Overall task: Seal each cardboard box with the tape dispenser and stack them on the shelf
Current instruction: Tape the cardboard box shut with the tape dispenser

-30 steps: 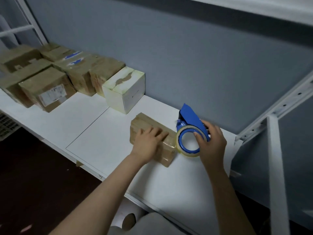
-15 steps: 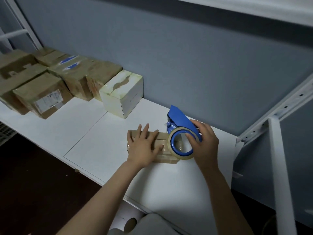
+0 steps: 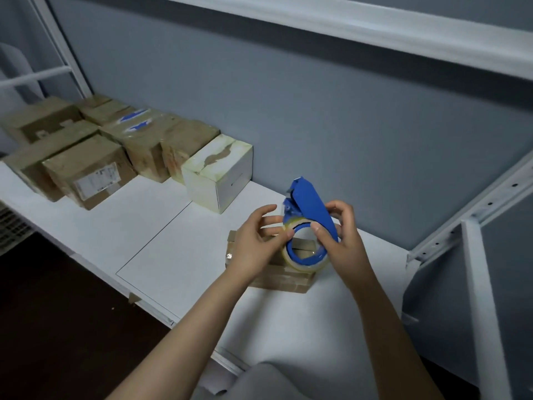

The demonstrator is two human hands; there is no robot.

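a flat matte grey wall (image 3: 317,125) backs a long, smooth white shelf (image 3: 178,235), and a white metal frame post (image 3: 484,298) with punched holes stands at its right end. at the shelf's far left corner sits a tight cluster of brown cardboard boxes (image 3: 86,166), their faces scuffed and shiny with clear tape; two carry blue strips on top and the front one has a white printed label. just right of them, against the back edge, stands a white box (image 3: 219,174), cube-like, with a ragged brown tear along its top seam.

near the middle of the shelf, closer to the front edge, lies a small cardboard box (image 3: 282,280), low and oblong, wrapped in glossy tape. it rests flat on the surface directly below both hands and is partly hidden by them.

the tape dispenser (image 3: 311,206), blue plastic with a wedge-shaped guard pointing up and back, is lifted above the box's right half. its clear tape roll (image 3: 285,255) sits on a blue hub.

the right hand (image 3: 346,241) is wrapped around the dispenser's body from the right, thumb across the front. the left hand (image 3: 256,243) meets the roll from the left, thumb and fingers pinching its rim, forefinger raised.
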